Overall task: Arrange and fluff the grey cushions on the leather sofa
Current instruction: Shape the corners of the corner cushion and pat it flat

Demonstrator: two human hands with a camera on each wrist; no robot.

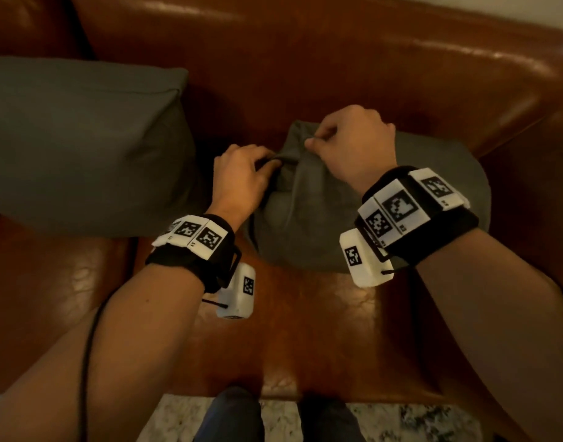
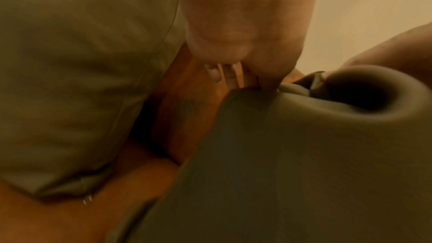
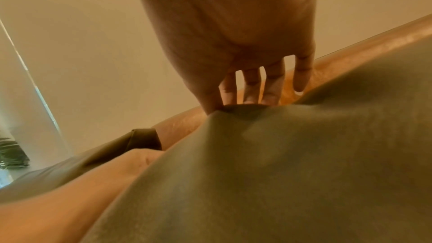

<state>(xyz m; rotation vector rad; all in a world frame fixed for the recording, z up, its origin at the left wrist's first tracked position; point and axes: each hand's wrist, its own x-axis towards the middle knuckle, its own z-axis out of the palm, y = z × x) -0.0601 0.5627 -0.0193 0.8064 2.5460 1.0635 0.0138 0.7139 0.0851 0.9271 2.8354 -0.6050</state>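
Note:
A crumpled grey cushion (image 1: 321, 218) lies on the brown leather sofa seat (image 1: 305, 330), in front of the backrest. My left hand (image 1: 241, 177) pinches a fold at the cushion's upper left edge. My right hand (image 1: 347, 138) grips the bunched fabric at its top. In the left wrist view my left hand's fingers (image 2: 264, 73) curl over the cushion's (image 2: 304, 154) edge. The right wrist view shows thumb and fingers (image 3: 250, 90) closed on a peak of the cushion's (image 3: 280, 173) fabric. A second, larger grey cushion (image 1: 82, 145) lies at the left, apart from both hands.
The sofa's backrest (image 1: 337, 65) runs across the top, with an armrest (image 1: 535, 202) at the right. A speckled rug (image 1: 417, 422) and my legs (image 1: 232, 416) show below the seat's front edge. A black cable (image 1: 85, 362) hangs along my left forearm.

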